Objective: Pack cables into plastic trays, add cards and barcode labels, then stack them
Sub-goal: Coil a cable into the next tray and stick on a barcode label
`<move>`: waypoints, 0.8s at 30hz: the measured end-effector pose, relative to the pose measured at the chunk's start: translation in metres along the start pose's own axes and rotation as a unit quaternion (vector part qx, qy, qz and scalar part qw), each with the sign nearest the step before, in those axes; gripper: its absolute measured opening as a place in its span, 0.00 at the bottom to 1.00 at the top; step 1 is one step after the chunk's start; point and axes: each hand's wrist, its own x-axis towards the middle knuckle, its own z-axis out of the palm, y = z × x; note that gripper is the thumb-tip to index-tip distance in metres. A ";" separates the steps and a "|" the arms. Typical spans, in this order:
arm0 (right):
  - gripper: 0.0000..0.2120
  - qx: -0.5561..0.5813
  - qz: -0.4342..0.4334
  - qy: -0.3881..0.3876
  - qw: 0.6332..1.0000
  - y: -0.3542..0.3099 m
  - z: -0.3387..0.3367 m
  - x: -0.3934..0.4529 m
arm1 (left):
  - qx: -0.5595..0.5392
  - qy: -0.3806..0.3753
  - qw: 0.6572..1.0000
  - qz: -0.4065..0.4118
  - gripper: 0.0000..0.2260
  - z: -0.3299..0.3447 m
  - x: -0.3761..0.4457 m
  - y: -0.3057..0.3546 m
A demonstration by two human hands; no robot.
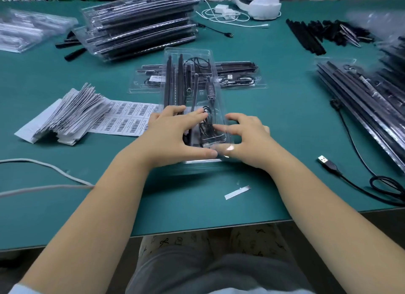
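Clear plastic forms the tray [192,78] that we hold at its near end, lengthwise on the green table [274,122]. Our left hand [173,135] grips the tray's left side, fingers spread over the black rods [175,81] and coiled cable [207,120] inside. Our right hand [245,140] grips the right side, fingers curled on the lid. Barcode labels [125,118] lie just left, touching a fanned pile of cards [72,114]. A second tray [236,76] lies crosswise beneath, far of the hands. Filled trays are stacked far left [140,24] and right [363,96].
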 end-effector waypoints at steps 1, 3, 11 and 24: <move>0.35 0.000 0.004 0.003 1.000 -0.002 0.001 0.000 | 0.000 0.004 1.000 0.000 0.47 0.000 0.000 0.000; 0.41 -0.007 0.012 0.021 1.000 -0.006 0.004 -0.001 | -0.001 0.009 1.000 -0.002 0.46 0.001 0.000 0.000; 0.22 -0.052 0.018 0.096 0.994 -0.009 0.017 0.002 | 0.008 -0.001 1.000 -0.005 0.46 0.000 -0.001 0.001; 0.17 0.059 0.068 0.138 0.986 -0.009 0.012 0.003 | 0.109 -0.059 0.992 -0.010 0.45 0.005 0.000 0.005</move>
